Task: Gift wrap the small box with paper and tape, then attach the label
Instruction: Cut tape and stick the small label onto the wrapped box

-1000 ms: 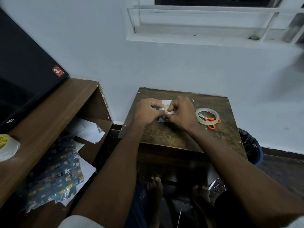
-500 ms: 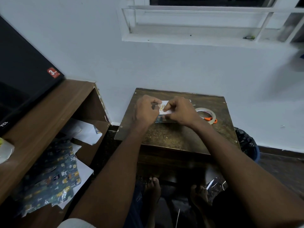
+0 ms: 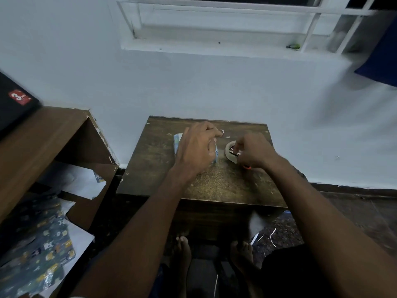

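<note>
The small box [image 3: 177, 143], wrapped in pale blue patterned paper, lies on the brown wooden table [image 3: 163, 164]. My left hand [image 3: 197, 147] arches over it with curled fingers and hides most of it, label included. To its right lies a clear tape roll [image 3: 229, 152] with orange-handled scissors [image 3: 247, 167] across it. My right hand [image 3: 255, 151] has its curled fingertips on the roll's near side, over the scissor blades.
Small paper scraps [image 3: 225, 134] lie on the table beyond my hands. A wooden shelf unit [image 3: 43, 134] to the left holds patterned wrapping paper [image 3: 43, 254] and white sheets. A white wall and window sill stand behind. My feet are under the table.
My hands have parted. The right hand left the box and moved right to the tape roll, while the left stayed over the box. The camera view shifted to the right.
</note>
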